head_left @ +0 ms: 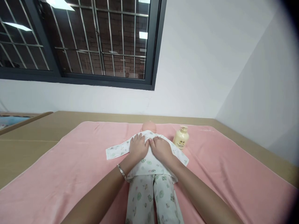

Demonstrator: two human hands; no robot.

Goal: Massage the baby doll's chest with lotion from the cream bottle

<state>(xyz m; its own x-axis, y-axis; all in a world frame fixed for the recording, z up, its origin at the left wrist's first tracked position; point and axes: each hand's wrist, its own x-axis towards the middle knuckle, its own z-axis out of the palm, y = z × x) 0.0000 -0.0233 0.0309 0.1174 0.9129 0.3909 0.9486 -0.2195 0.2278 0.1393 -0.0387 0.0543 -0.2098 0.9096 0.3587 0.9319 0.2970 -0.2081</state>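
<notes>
A baby doll lies on its back, its smooth round head pointing away from me. It wears a white printed long-sleeved top and matching trousers; the sleeves spread out to both sides. My left hand, with a bracelet at the wrist, rests on the left of the chest, fingers spread. On the chest's right side lies my right hand, palm down, its fingers closer together and partly foreshortened. Both thumbs nearly meet at the middle. Neither hand lifts the cloth.
A pale yellow pump bottle stands just right of the doll's shoulder. Under everything is a pink sheet with some creases, laid over a wooden surface. Beyond rise a white wall and a dark-framed barred window.
</notes>
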